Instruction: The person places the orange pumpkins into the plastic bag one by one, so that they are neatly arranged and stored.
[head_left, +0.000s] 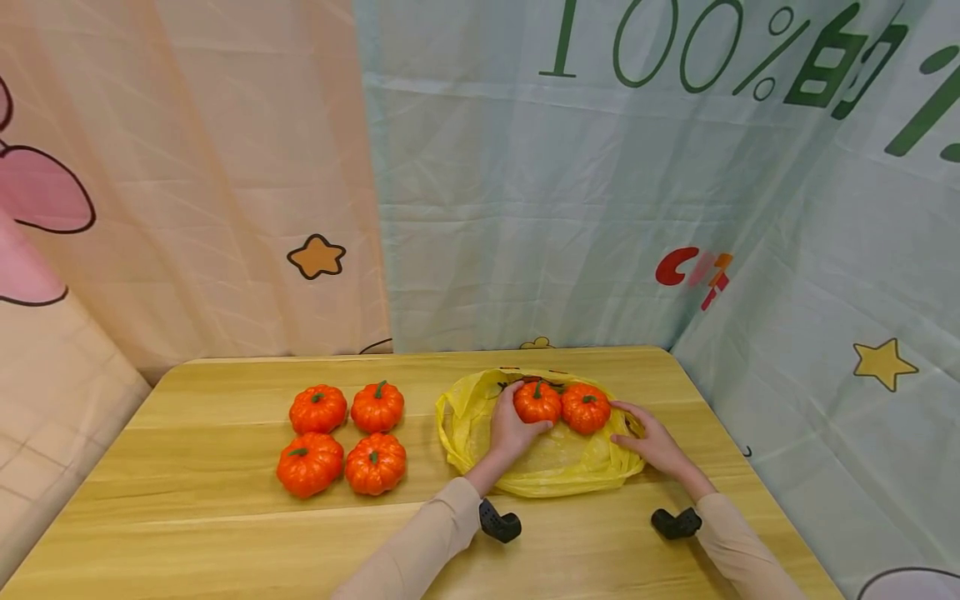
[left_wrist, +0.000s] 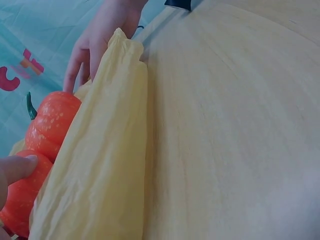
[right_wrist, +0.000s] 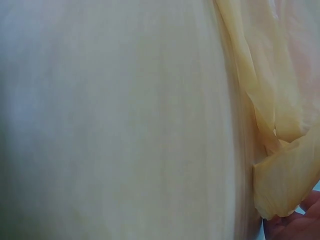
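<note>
A yellow plastic bag (head_left: 551, 479) lies spread open on the table, with two small orange pumpkins inside. My left hand (head_left: 512, 429) grips the left pumpkin (head_left: 536, 403), its thumb (left_wrist: 20, 167) pressed on the orange skin in the left wrist view. Right beside it sits the other pumpkin (head_left: 586, 408), its green stem (left_wrist: 31, 106) sticking out to the side. At the bag's right rim, my right hand (head_left: 656, 442) has its fingers extended, fingertips close to that second pumpkin. In the right wrist view, bag folds (right_wrist: 285, 180) partly hide the right hand (right_wrist: 295, 225).
Several more orange pumpkins stand grouped left of the bag, among them a front one (head_left: 376, 463) and a back one (head_left: 318, 408). Printed curtains (head_left: 525, 208) hang behind the wooden table (head_left: 225, 550). Both wrists carry black camera mounts (head_left: 500, 522).
</note>
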